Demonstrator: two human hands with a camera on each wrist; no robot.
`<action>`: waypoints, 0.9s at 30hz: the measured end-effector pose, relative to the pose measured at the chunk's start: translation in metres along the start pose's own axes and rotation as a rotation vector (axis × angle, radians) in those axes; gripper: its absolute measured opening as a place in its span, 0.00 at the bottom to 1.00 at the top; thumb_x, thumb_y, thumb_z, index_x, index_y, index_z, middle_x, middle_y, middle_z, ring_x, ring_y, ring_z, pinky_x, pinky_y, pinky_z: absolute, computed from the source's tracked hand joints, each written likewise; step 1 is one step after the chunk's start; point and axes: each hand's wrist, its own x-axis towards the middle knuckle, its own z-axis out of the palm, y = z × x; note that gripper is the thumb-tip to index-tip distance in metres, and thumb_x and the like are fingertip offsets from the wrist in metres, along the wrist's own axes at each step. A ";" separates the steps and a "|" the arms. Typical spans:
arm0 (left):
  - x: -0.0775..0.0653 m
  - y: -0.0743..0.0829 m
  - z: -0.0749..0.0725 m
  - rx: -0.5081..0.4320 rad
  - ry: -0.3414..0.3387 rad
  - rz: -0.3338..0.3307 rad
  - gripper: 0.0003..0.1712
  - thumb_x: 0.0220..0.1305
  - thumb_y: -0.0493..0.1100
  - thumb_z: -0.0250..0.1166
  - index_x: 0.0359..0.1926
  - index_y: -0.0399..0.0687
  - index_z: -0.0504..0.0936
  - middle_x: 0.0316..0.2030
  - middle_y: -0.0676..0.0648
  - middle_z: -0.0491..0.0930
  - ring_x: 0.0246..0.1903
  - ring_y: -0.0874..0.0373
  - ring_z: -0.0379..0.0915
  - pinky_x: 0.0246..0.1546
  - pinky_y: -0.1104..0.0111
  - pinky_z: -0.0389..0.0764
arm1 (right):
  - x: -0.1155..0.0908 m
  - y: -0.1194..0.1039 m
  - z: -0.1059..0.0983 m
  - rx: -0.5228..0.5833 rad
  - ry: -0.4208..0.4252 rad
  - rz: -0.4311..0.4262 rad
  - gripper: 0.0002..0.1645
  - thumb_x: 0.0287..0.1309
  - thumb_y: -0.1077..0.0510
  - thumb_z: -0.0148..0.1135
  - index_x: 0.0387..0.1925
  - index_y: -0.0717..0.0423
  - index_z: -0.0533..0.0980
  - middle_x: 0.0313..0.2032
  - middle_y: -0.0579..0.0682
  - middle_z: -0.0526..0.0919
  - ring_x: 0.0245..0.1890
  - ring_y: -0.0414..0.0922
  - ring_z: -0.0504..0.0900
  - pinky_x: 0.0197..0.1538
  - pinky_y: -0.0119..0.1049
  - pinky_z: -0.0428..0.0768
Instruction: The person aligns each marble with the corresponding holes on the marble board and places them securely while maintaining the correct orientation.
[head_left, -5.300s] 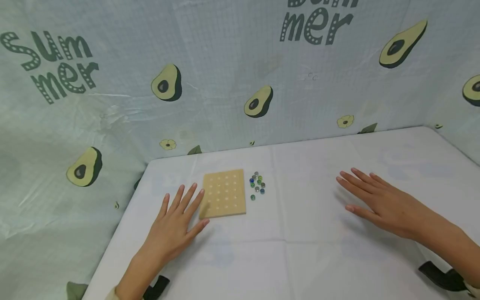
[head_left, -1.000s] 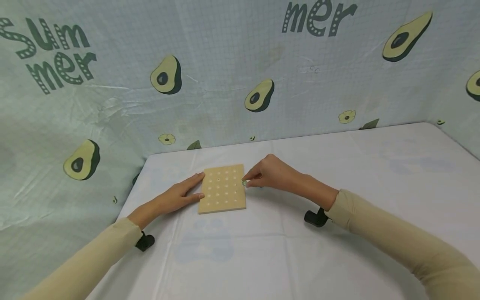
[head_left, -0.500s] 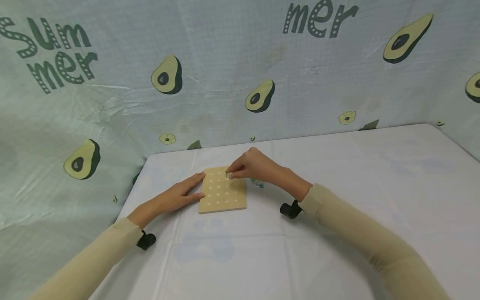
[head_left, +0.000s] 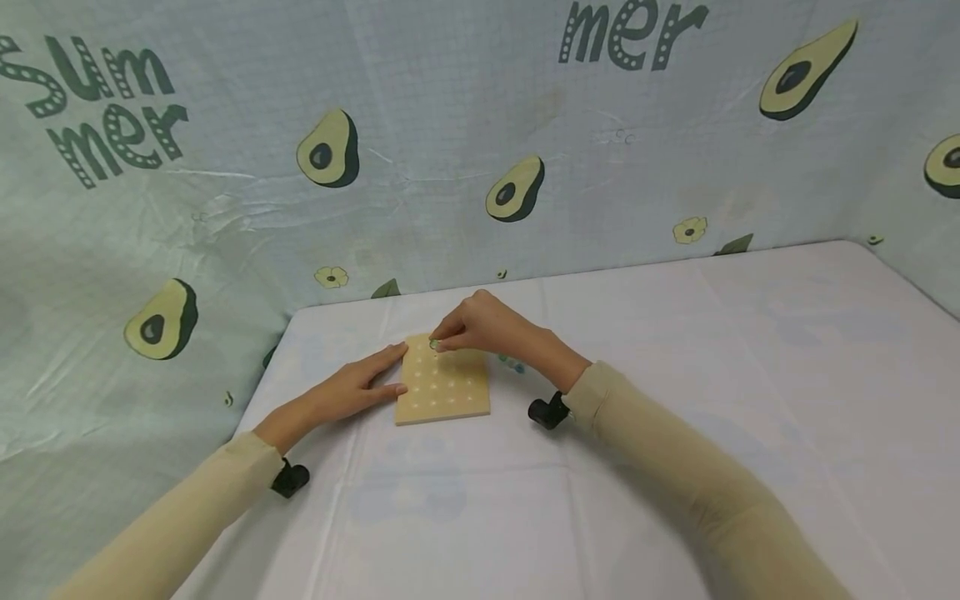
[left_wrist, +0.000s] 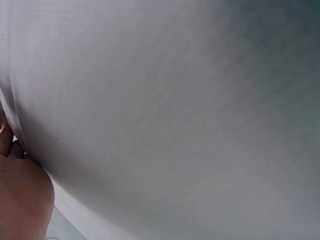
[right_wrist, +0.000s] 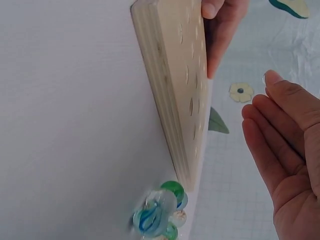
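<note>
White tabletop [head_left: 480, 517], dimpled board [head_left: 442, 389] face-up

On the pale sheet [head_left: 427, 83] before you, you can read "Sum mer" [head_left: 112, 112] at left — and "mer" [head_left: 632, 35] up top.

Long, plain tan sleeves [head_left: 656, 446] stop just behind the left hand [head_left: 351, 387] and right hand [head_left: 487, 327]. Small black wrist cameras [head_left: 547, 412] with round ends sit there too.

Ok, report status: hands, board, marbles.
Left hand touches left edge of board. Right hand pinches marble above board. Other marbles right of board. Nothing visibly in the way.
</note>
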 end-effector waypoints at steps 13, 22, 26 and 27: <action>0.000 0.000 0.002 0.004 0.024 0.012 0.47 0.74 0.59 0.60 0.81 0.46 0.51 0.79 0.37 0.51 0.77 0.38 0.47 0.73 0.41 0.55 | 0.025 0.001 0.014 0.003 -0.010 0.003 0.14 0.63 0.50 0.71 0.47 0.51 0.89 0.42 0.43 0.91 0.38 0.31 0.86 0.41 0.23 0.81; -0.001 -0.001 0.001 -0.005 0.016 -0.006 0.47 0.73 0.60 0.60 0.82 0.48 0.50 0.79 0.38 0.50 0.77 0.38 0.46 0.73 0.41 0.54 | 0.037 0.002 0.017 -0.017 -0.035 0.026 0.14 0.64 0.51 0.71 0.47 0.51 0.89 0.43 0.44 0.90 0.41 0.34 0.87 0.44 0.25 0.81; 0.000 -0.001 0.002 -0.002 0.010 -0.021 0.48 0.73 0.63 0.59 0.82 0.49 0.49 0.79 0.39 0.49 0.78 0.38 0.45 0.73 0.40 0.53 | 0.041 0.005 0.016 -0.028 -0.053 0.019 0.13 0.64 0.51 0.71 0.47 0.51 0.89 0.44 0.45 0.90 0.43 0.36 0.87 0.46 0.24 0.81; 0.000 -0.001 0.003 0.000 0.009 -0.023 0.49 0.73 0.63 0.59 0.82 0.50 0.49 0.79 0.39 0.48 0.78 0.38 0.45 0.73 0.40 0.53 | 0.042 0.006 0.016 -0.026 -0.054 0.018 0.13 0.64 0.51 0.71 0.47 0.51 0.89 0.44 0.44 0.90 0.44 0.36 0.87 0.46 0.24 0.81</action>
